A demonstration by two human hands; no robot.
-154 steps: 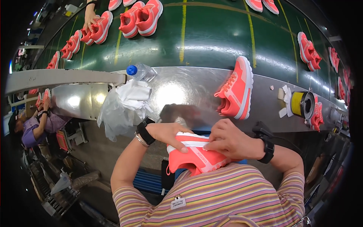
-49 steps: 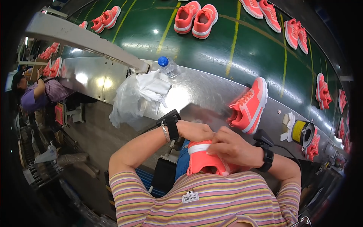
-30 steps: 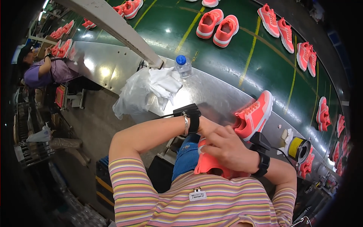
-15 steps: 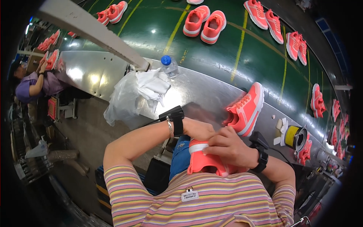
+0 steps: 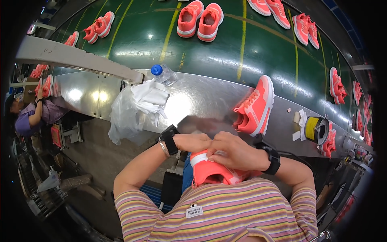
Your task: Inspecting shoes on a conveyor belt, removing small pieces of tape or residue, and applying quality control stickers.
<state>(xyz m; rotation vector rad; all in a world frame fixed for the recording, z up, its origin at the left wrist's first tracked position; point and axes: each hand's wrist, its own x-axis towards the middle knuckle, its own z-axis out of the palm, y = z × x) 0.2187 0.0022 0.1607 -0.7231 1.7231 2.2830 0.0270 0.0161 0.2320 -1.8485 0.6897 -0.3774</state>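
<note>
A coral sneaker point(image 5: 205, 173) with a white band is held against my front, its opening near my shirt. My left hand point(image 5: 193, 142) is closed on the sneaker's far end, its fingertips partly hidden behind my right hand. With bent fingers pressed together by the white band, my right hand point(image 5: 234, 153) grips the same shoe. Whether a small piece sits between those fingers cannot be made out. Just beyond my hands, a second coral sneaker point(image 5: 256, 107) with a white sole lies on the metal ledge point(image 5: 209, 90).
Pairs of coral sneakers point(image 5: 199, 20) stand on a green conveyor belt point(image 5: 133, 40). Along the ledge are a clear bottle point(image 5: 165, 75) with a blue cap, a plastic bag point(image 5: 125, 111) with white cloth point(image 5: 149, 94), and a yellow-labelled can point(image 5: 316, 131). A co-worker point(image 5: 34, 113) sits far left.
My view has shifted, and the belt's shoes appear in different places. Both hands stay on the held sneaker; the right fingers have moved slightly along its white band.
</note>
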